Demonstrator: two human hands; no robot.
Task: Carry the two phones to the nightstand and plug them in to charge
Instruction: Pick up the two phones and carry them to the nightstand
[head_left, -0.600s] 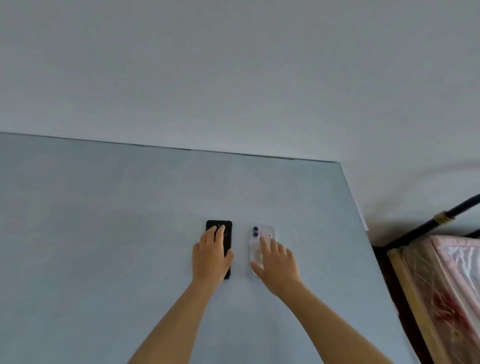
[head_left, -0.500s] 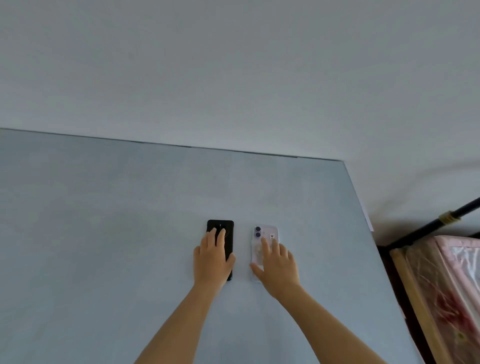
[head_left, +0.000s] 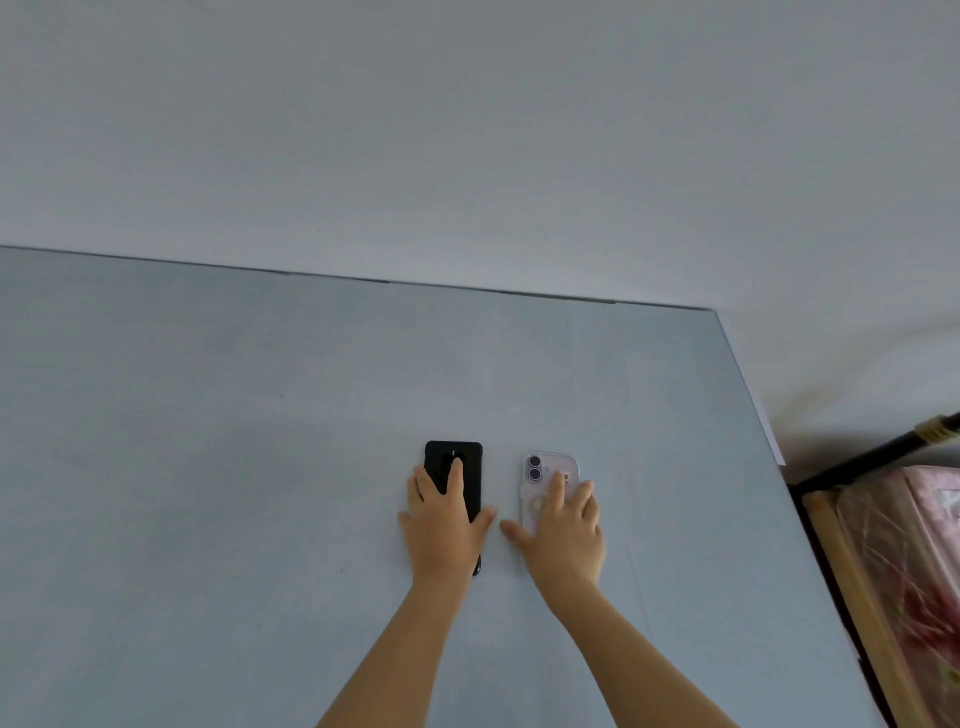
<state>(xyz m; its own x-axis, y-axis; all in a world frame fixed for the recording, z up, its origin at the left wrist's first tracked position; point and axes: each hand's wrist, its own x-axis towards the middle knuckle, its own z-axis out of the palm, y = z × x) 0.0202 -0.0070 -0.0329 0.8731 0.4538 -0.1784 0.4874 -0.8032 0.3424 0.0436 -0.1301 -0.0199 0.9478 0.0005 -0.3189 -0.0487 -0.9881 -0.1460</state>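
Black phone (head_left: 470, 480): dark case, face down, round camera ring at far end, flat on grey table (head_left: 208, 467), lengthwise away from person, mostly covered. Lilac phone (head_left: 545, 475): clear case, face down, two stacked lenses at far left corner, flat, parallel, just right of black phone, small gap between.

— What sort of place is this?
— A bedroom in a home, it seems: a pale blue table (head_left: 260, 493) against a plain wall (head_left: 467, 130), and beside it a wooden-framed bed (head_left: 852, 597) with a pink patterned mattress (head_left: 914, 561).
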